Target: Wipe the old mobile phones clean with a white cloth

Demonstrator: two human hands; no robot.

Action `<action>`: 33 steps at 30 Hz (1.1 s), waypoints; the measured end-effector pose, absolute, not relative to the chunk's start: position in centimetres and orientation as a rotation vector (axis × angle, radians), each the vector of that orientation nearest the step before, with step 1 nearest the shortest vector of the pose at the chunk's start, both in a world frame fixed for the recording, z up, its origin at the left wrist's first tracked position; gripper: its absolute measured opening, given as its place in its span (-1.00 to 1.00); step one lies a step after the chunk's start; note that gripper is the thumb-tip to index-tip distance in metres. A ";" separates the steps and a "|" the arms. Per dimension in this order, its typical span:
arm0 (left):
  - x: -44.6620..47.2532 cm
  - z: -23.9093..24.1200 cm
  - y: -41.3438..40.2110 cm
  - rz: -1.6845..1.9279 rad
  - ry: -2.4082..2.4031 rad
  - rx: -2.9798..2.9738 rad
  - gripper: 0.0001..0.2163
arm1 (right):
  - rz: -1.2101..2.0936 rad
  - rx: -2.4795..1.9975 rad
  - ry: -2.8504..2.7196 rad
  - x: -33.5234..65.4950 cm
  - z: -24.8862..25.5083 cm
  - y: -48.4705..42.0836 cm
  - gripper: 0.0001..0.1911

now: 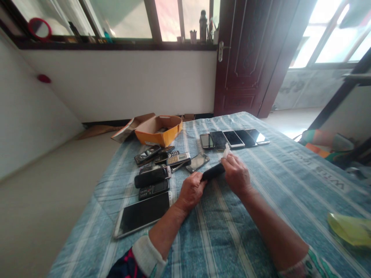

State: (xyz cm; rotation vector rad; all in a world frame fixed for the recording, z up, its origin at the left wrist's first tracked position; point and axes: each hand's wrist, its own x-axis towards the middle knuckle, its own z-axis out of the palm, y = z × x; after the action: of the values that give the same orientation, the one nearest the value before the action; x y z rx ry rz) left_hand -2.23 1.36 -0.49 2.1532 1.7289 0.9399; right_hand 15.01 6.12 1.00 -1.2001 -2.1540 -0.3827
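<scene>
My left hand point(191, 191) is closed around the near end of a black phone point(213, 172), held just above the blue striped cloth point(269, 185). My right hand point(236, 173) pinches a small white wipe point(226, 151) against the phone's far end. A row of several smartphones point(234, 139) lies flat just beyond my hands. To the left sits a loose cluster of old keypad phones point(162, 158) and a large smartphone point(143, 214).
An open orange cardboard box point(159, 130) stands at the far left edge of the cloth. A yellow-green object point(349, 227) lies at the right. A dark wooden door point(249, 58) and a window sill with bottles are behind. Bare floor is on the left.
</scene>
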 end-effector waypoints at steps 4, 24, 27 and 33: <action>-2.3 -0.7 1.5 0.992 1.698 2.153 -0.89 | -0.431 -0.979 -2.202 12.8 0.8 4.6 -0.72; -2.2 -0.6 1.3 1.054 1.660 2.159 -0.85 | -0.375 -0.832 -2.175 11.8 0.8 4.0 -0.77; -2.3 -0.6 1.5 1.018 1.682 2.171 -0.88 | -0.402 -0.886 -2.141 12.8 0.8 4.9 -0.77; -2.2 -0.3 1.2 0.936 1.746 2.129 -0.91 | -0.477 -0.910 -2.154 12.9 0.6 5.0 -0.79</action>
State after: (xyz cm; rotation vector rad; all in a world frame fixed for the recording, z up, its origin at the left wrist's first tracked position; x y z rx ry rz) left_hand -2.19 1.15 -0.31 2.1287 1.7464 0.9362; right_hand 12.90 5.00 0.59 -0.9101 -2.1538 -0.4765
